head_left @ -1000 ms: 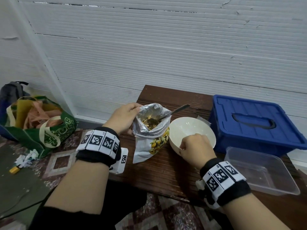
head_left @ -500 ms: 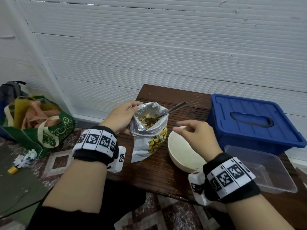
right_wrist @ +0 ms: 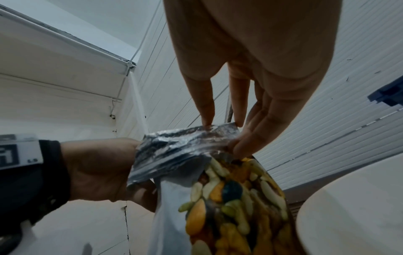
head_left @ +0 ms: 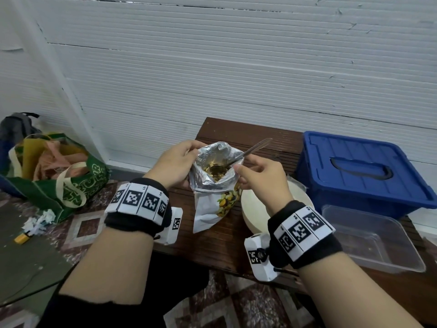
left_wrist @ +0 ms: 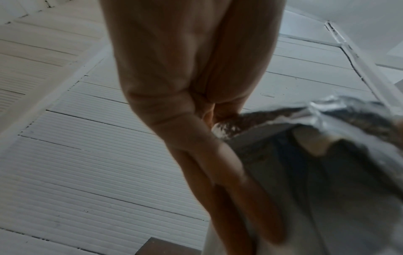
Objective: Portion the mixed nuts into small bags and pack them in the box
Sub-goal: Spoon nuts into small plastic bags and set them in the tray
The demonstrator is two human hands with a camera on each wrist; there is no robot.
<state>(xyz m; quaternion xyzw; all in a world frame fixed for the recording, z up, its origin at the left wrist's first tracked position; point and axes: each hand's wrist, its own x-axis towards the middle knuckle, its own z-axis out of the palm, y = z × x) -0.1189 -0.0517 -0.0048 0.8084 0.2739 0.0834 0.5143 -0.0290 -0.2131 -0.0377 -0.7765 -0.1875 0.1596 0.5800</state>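
The mixed-nut bag (head_left: 214,202), foil-lined with nuts printed on its front, stands open on the brown table (head_left: 212,237). A metal spoon (head_left: 256,147) lies in its mouth with the handle sticking out to the right. My left hand (head_left: 189,162) grips the bag's left rim. My right hand (head_left: 238,171) pinches the right rim; in the right wrist view the fingertips (right_wrist: 237,146) hold the foil edge of the bag (right_wrist: 229,198). In the left wrist view my left fingers (left_wrist: 207,155) lie along the blurred foil bag (left_wrist: 327,124). A white bowl (head_left: 254,211) sits just right of the bag, partly hidden by my right wrist.
A blue box (head_left: 359,171) with its lid on stands at the table's right, with a clear plastic container (head_left: 371,235) in front of it. On the floor at left are a green tote bag (head_left: 59,176) and crumpled paper (head_left: 40,221). A white wall runs behind the table.
My right hand left the bowl's rim and moved up and left to the bag's right rim, which it now pinches. The left hand kept its hold on the bag.
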